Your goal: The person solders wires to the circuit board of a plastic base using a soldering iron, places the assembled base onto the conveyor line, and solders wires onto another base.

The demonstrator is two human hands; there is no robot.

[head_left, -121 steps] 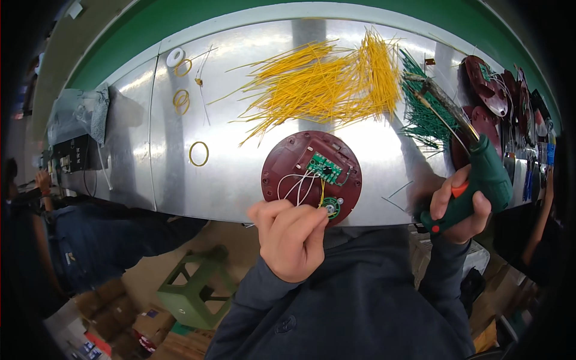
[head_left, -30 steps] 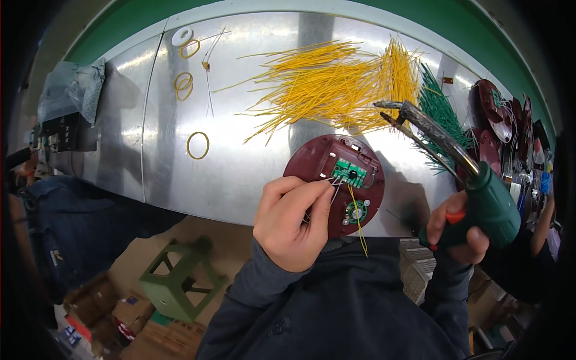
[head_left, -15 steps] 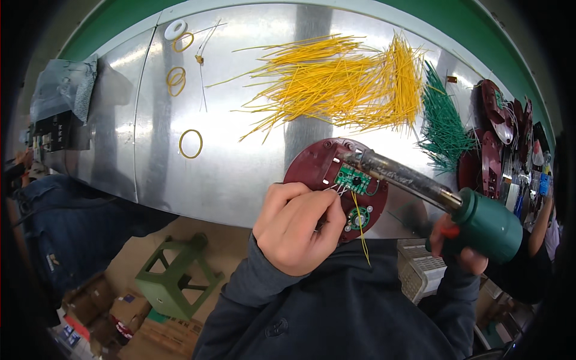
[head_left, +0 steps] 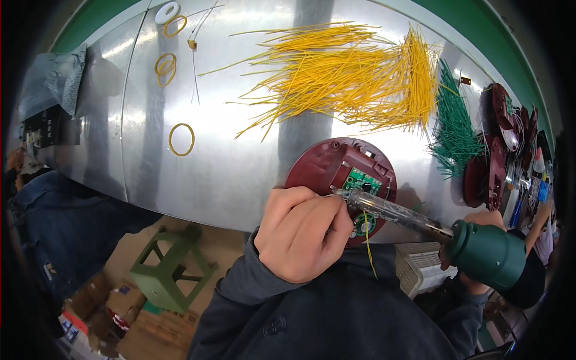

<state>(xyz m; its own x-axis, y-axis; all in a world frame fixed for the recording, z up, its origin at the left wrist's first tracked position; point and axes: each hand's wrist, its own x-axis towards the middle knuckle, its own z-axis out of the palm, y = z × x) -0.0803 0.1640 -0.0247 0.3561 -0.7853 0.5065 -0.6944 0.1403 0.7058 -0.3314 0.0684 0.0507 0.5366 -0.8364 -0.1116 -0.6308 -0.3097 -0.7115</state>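
A round dark-red plastic housing [head_left: 309, 163] lies at the table's near edge, with a green circuit board [head_left: 362, 180] and a round speaker-like part [head_left: 365, 224] in it. My left hand [head_left: 305, 234] is closed over its lower left part, fingertips pinching thin wires at the board's edge. My right hand [head_left: 477, 219] grips a soldering iron [head_left: 489, 252] with a green handle and dark metal barrel. Its tip is at my left fingertips, by the board's lower left edge; the barrel covers part of the board. A yellow wire [head_left: 368, 249] hangs over the housing's near side.
Behind the housing lie piles of yellow wires [head_left: 336, 78] and green wires [head_left: 454, 126]. More dark-red housings [head_left: 495, 168] are stacked at right. Yellow rings [head_left: 181, 140] and a white ring [head_left: 167, 12] lie at left. A green stool [head_left: 171, 267] stands below; another person's hand [head_left: 540, 219] shows far right.
The soldering iron's tip has come down from the housing's upper part to my left fingertips. My left hand keeps its pinch at the board. The whole view has shifted slightly.
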